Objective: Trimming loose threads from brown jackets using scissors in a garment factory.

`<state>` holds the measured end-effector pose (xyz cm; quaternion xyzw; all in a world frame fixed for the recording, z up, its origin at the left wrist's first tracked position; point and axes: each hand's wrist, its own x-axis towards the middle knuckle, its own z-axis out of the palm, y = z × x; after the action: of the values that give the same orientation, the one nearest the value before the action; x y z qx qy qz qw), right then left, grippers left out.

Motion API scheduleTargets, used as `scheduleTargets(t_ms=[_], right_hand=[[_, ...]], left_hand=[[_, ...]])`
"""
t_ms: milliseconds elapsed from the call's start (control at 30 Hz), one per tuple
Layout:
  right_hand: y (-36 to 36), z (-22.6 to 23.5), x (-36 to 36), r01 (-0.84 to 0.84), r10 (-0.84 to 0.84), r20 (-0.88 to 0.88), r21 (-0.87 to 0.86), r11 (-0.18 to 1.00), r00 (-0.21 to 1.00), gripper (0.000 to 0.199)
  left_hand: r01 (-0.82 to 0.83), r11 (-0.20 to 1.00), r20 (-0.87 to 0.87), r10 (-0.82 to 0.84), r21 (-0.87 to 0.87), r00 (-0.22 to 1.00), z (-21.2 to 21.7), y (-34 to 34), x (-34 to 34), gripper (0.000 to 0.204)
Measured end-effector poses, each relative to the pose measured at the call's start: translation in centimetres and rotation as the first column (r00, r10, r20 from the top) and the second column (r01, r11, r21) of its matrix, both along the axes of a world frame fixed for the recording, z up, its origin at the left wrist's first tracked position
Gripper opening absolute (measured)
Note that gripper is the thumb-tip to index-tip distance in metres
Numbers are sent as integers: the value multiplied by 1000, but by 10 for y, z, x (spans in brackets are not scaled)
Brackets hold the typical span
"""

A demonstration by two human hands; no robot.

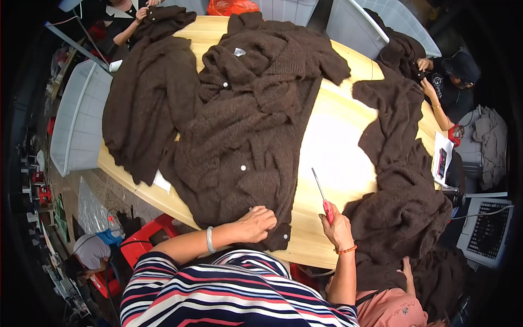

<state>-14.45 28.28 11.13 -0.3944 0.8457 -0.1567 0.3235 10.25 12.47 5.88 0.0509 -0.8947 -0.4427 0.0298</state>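
Note:
A dark brown knitted cardigan (234, 136) with shiny pale buttons lies spread in front of me, reaching the table's near edge. My left hand (258, 224) rests on its lower part, fingers curled into the knit; their tips are partly hidden. One button (285, 236) shows just right of that hand, and another button (243, 168) lies farther up. To the right, my right hand (338, 226) is closed round the red handle of a slim tool (318, 185). Its long thin metal end points away and slightly left, above the bare wood; its exact kind is unclear.
More brown knitwear lies on the wooden table (332, 131) at left (147, 103) and right (403, 207). People handle garments at the far left, far right and close on my right. Grey plastic bins (81, 117) border the table. A red stool (150, 240) stands at lower left.

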Motion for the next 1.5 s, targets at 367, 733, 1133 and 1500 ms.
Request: scheduleTargets(t_ms=[367,733,1133,1500], right_hand=[[30,8,-7,1,-1,-2,-17,1000,1000,44],[66,-7,-24,24,-25,-21,-49,998,999,38],[49,6,3,47,-48,-50,-15,999,998,45],[16,2,41,147,-145,-40,49,988,989,46]], left_hand=[[264,908,-6,-277,325,961,18,97,-53,16],[-694,463,-354,624,-551,697,38,-46,-26,65],[-678,575,-216,668,-458,712,2,-193,4,55],[-184,982,299,186,-36,936,92,-184,-54,56]])
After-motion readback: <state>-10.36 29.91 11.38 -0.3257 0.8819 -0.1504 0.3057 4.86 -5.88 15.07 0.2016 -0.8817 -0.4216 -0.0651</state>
